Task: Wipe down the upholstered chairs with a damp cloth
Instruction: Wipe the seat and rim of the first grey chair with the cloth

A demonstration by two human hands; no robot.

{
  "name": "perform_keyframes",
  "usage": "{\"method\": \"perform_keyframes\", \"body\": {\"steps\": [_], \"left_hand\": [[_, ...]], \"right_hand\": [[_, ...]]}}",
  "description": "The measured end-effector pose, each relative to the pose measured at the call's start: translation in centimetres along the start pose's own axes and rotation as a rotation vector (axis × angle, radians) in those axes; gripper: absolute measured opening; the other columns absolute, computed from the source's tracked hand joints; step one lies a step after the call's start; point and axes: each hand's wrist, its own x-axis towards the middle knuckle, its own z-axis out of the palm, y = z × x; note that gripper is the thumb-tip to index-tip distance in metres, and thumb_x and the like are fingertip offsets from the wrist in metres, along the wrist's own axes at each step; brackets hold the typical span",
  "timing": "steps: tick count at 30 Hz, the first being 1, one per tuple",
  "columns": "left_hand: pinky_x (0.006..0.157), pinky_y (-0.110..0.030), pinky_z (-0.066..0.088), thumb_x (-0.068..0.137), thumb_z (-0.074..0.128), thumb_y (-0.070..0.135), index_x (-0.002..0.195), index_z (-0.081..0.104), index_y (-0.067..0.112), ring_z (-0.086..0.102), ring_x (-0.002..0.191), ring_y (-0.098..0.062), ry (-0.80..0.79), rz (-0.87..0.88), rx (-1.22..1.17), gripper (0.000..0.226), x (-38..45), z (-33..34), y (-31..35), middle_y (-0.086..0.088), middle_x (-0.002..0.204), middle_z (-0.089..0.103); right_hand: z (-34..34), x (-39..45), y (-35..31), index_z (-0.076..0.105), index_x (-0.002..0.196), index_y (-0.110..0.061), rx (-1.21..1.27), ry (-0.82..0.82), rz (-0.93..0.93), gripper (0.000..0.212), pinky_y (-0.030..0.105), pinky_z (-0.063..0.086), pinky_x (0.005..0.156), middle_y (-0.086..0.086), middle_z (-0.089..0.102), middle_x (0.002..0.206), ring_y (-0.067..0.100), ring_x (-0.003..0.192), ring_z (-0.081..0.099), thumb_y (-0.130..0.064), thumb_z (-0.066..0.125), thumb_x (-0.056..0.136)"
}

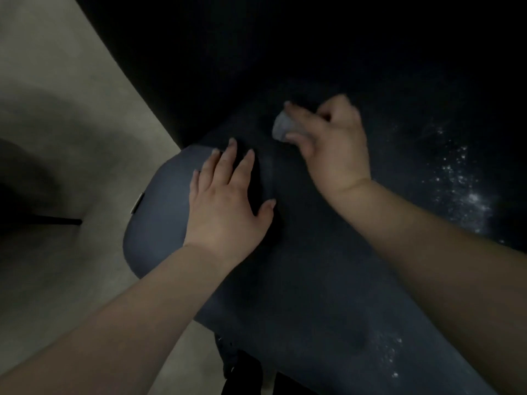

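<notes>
R hand: right hand (333,143) curls fingers + thumb round a small wad of cloth (281,127), pale grey, bunched; cloth pokes out past the fingertips and sits on or just above the chair (299,252), at the far part of the dark blue upholstery. Blurred, so contact can't be confirmed.
L hand: left hand (228,201) lies flat on the chair, fingers straight and spread, palm down, holding nothing; looks like it braces the padding nr the rounded left edge.
Hands rel.: apart, L nearer the camera, R further out; a faint seam (271,178) runs btwn them.
Progress: judged mid-wipe on this chair. No clear wet/dry line visible in the dim light, so can't tell how much is covered. White specks (467,195) scattered on the dark surface to the right, and more low right (393,352), look like residue not yet wiped; whether they lie on the chair or on sth beside it is unclear.
Left to do: prob. the speckled right side, near edge, plus any other chairs – none clearly seen.
Around: pale floor (71,109) at left with a dark shadow; thin black bar (57,221) at left, maybe a leg; small light tag (137,203) on the chair's left edge.
In the way: nothing on the padding but the L hand itself; poor light is the main snag.
</notes>
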Motion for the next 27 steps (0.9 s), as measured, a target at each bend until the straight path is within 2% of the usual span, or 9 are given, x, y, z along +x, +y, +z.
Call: {"method": "perform_keyframes", "body": {"steps": [6, 8, 10, 13, 18, 21, 23, 25, 27], "left_hand": [[0.12, -0.043, 0.008, 0.084, 0.057, 0.053, 0.151, 0.018, 0.028, 0.003, 0.146, -0.019, -0.035, 0.003, -0.01, 0.082, 0.8, -0.9, 0.4, 0.006, 0.161, 0.004], [0.12, -0.043, 0.009, 0.083, 0.058, 0.053, 0.151, 0.019, 0.027, 0.004, 0.146, -0.02, -0.036, 0.021, -0.006, 0.082, 1.1, -1.1, 1.2, 0.005, 0.161, 0.005], [0.12, -0.041, 0.008, 0.083, 0.059, 0.052, 0.151, 0.018, 0.027, 0.004, 0.146, -0.02, -0.041, 0.03, -0.007, 0.083, 1.6, -1.1, 2.2, 0.005, 0.161, 0.005], [0.12, -0.039, 0.007, 0.083, 0.059, 0.052, 0.151, 0.019, 0.026, 0.005, 0.146, -0.019, -0.034, 0.047, -0.011, 0.084, 2.4, -0.9, 3.4, 0.005, 0.161, 0.006], [0.119, -0.042, 0.011, 0.083, 0.059, 0.054, 0.151, 0.022, 0.024, 0.009, 0.146, -0.021, -0.032, 0.071, 0.031, 0.083, 3.8, -0.8, 4.4, 0.003, 0.16, 0.009], [0.119, -0.043, 0.013, 0.082, 0.061, 0.051, 0.15, 0.026, 0.021, 0.013, 0.145, -0.024, -0.028, 0.085, 0.04, 0.082, 4.3, -0.6, 5.0, 0.001, 0.16, 0.012], [0.119, -0.043, 0.012, 0.082, 0.061, 0.047, 0.15, 0.026, 0.021, 0.012, 0.146, -0.024, -0.044, 0.08, 0.032, 0.081, 4.6, -0.3, 5.6, 0.001, 0.16, 0.012], [0.119, -0.043, 0.012, 0.082, 0.061, 0.04, 0.15, 0.026, 0.02, 0.012, 0.146, -0.024, -0.061, 0.089, 0.023, 0.079, 4.9, -0.1, 6.1, 0.001, 0.16, 0.012], [0.119, -0.043, 0.012, 0.082, 0.06, 0.038, 0.151, 0.024, 0.021, 0.011, 0.146, -0.023, -0.065, 0.103, 0.046, 0.079, 5.1, -0.2, 6.4, 0.002, 0.16, 0.012]], "right_hand": [[-3.3, -5.2, 2.8, 0.057, 0.133, -0.027, -0.041, 0.179, 0.366, 0.044, 0.043, 0.05, 0.08, 0.003, 0.038, 0.098, 0.03, 0.088, 0.049, -0.025, 0.063, 0.089], [-3.4, -7.3, 1.4, 0.057, 0.134, -0.024, -0.015, 0.151, 0.351, 0.047, 0.038, 0.048, 0.079, 0.006, 0.04, 0.099, 0.026, 0.086, 0.047, -0.017, 0.066, 0.088], [-2.8, -7.1, -0.3, 0.058, 0.132, -0.023, 0.03, 0.058, 0.183, 0.047, 0.039, 0.049, 0.074, 0.012, 0.047, 0.097, 0.027, 0.084, 0.048, -0.014, 0.067, 0.086], [-2.1, -2.1, 1.0, 0.062, 0.128, -0.024, 0.007, 0.004, 0.034, 0.041, 0.045, 0.049, 0.066, 0.016, 0.05, 0.093, 0.033, 0.08, 0.049, -0.026, 0.057, 0.088], [-3.9, 0.1, 8.0, 0.059, 0.129, -0.035, -0.045, 0.111, 0.322, 0.04, 0.045, 0.048, 0.085, 0.002, 0.039, 0.1, 0.034, 0.095, 0.051, -0.037, 0.053, 0.09], [-5.0, -4.8, 7.0, 0.064, 0.109, -0.042, 0.035, 0.152, 0.414, 0.021, 0.034, 0.047, 0.084, -0.007, 0.043, 0.095, 0.012, 0.088, 0.047, -0.044, 0.057, 0.09], [-4.5, -7.7, 4.0, 0.066, 0.114, -0.028, 0.02, 0.008, 0.253, 0.033, 0.017, 0.041, 0.08, -0.014, 0.044, 0.093, -0.004, 0.084, 0.039, -0.045, 0.048, 0.092], [-4.1, -7.8, 2.2, 0.061, 0.125, -0.026, 0.066, -0.116, 0.056, 0.04, 0.025, 0.044, 0.075, -0.005, 0.047, 0.097, 0.006, 0.089, 0.042, -0.04, 0.042, 0.092], [-4.1, -4.6, 4.4, 0.059, 0.127, -0.029, 0.007, -0.121, -0.066, 0.038, 0.039, 0.047, 0.073, 0.008, 0.051, 0.098, 0.023, 0.087, 0.049, -0.035, 0.045, 0.092]]}}
